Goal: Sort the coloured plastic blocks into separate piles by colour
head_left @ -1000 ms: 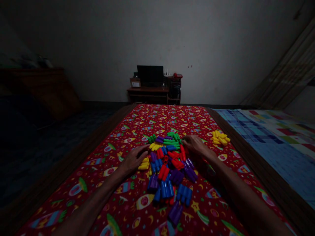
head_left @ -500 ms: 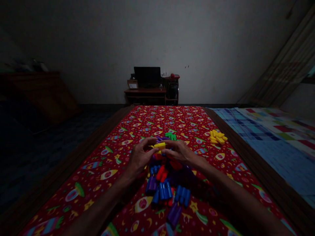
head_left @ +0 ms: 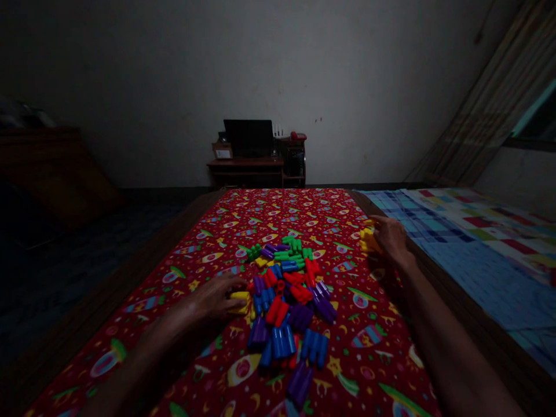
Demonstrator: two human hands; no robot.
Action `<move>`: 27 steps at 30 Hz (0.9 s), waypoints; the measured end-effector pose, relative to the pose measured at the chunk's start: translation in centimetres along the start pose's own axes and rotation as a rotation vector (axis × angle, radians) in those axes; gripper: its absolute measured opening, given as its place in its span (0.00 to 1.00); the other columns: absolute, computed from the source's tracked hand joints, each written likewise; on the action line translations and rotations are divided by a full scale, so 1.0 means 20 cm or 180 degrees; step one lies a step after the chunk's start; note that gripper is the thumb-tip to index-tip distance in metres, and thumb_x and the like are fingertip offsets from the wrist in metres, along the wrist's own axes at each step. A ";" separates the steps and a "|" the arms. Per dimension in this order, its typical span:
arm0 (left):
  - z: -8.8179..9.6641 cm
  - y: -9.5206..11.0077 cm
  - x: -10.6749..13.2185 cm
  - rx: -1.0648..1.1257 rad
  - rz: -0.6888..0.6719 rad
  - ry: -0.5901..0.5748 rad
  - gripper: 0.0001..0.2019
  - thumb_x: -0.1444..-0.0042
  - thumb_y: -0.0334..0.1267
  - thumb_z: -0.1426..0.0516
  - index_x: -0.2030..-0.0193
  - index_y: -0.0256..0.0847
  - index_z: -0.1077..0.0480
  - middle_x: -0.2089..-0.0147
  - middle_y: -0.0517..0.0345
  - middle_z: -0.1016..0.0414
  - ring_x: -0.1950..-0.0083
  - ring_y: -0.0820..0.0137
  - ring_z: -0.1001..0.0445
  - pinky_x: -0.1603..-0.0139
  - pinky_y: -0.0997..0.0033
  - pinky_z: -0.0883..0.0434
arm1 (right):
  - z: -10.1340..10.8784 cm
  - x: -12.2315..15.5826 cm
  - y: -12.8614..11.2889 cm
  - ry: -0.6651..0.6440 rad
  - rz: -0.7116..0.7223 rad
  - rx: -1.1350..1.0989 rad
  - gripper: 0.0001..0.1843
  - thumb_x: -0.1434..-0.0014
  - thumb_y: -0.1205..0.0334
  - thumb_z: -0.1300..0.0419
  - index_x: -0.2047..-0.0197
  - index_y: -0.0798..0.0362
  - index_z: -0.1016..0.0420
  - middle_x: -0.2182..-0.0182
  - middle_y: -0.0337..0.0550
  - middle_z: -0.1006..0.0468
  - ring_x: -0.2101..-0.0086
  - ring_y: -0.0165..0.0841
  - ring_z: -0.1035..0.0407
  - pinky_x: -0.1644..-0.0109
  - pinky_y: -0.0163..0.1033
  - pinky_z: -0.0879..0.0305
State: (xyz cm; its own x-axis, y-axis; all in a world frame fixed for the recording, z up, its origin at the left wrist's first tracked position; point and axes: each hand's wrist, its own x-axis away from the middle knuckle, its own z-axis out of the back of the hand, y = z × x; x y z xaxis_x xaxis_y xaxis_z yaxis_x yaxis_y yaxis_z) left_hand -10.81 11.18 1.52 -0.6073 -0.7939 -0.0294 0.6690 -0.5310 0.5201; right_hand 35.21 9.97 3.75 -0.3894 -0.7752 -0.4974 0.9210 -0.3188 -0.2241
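Head view: yellow blocks [head_left: 366,240] knobbly, partly behind right hand [head_left: 391,238].

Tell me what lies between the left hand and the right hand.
In the head view, from left hand to right hand: yellow pieces at the left, a pile of multicoloured pieces, red patterned cloth, then a yellow cluster at the right.

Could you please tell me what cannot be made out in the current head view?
Head view: left hand covers part of the yellow piece by it; grip unclear.
Head view: right hand hides part of the yellow pile; whether it holds any is unclear.
Head view: window, cut off by the right edge.
Head view: items on the cabinet, too dark and blurred to name.
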 end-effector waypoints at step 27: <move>-0.16 0.32 -0.03 0.1210 -0.0169 0.1327 0.14 0.47 0.48 0.41 0.57 0.43 0.24 0.57 0.53 0.21 0.60 0.64 0.21 0.62 0.67 0.22 | 0.15 0.45 -0.78 -0.1845 0.2326 -0.2477 0.15 0.37 0.58 0.47 0.58 0.55 0.21 0.73 0.38 0.23 0.75 0.26 0.35 0.72 0.30 0.46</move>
State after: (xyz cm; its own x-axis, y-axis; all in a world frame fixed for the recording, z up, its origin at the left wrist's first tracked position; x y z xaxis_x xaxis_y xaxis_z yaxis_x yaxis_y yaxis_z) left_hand -4.68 7.30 2.10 -0.3637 -0.8597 -0.3586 0.3940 -0.4908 0.7771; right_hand 17.44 6.30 5.18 0.4657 -0.8278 -0.3129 0.5878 0.5537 -0.5898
